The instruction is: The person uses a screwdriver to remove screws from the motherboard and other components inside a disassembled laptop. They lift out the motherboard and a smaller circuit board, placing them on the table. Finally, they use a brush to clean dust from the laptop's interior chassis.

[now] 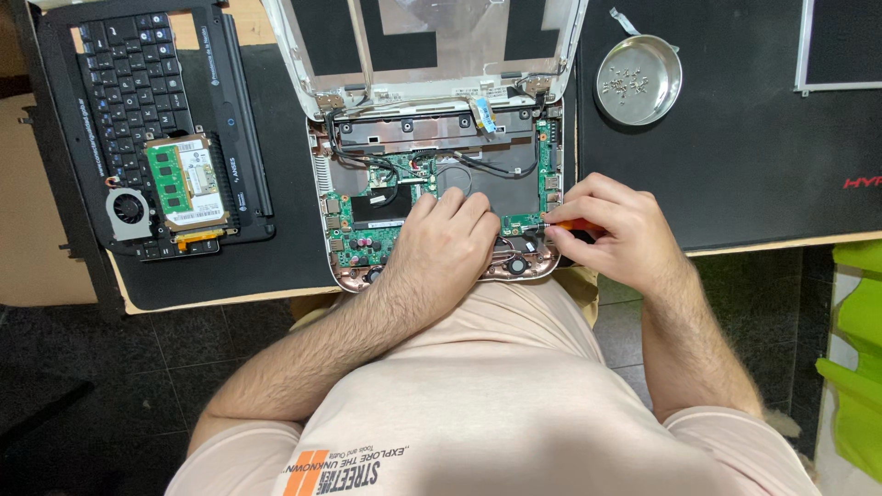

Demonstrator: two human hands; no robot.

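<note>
An opened small laptop [432, 174] lies on the desk with its green circuit board [363, 230] and black cables bare. My left hand [441, 243] rests flat on the lower middle of the laptop's base, fingers together and holding nothing. My right hand [611, 225] is curled around a small orange-handled screwdriver [571, 224]. Its tip points left at the board's lower right corner. The laptop's white lid frame [303, 73] stands open at the far side.
A removed black keyboard [133, 83] lies at the left with a memory module, a drive [188, 184] and a small fan [127, 209] on it. A round metal dish [638, 81] holding several screws sits on the black mat [735, 156] at the right.
</note>
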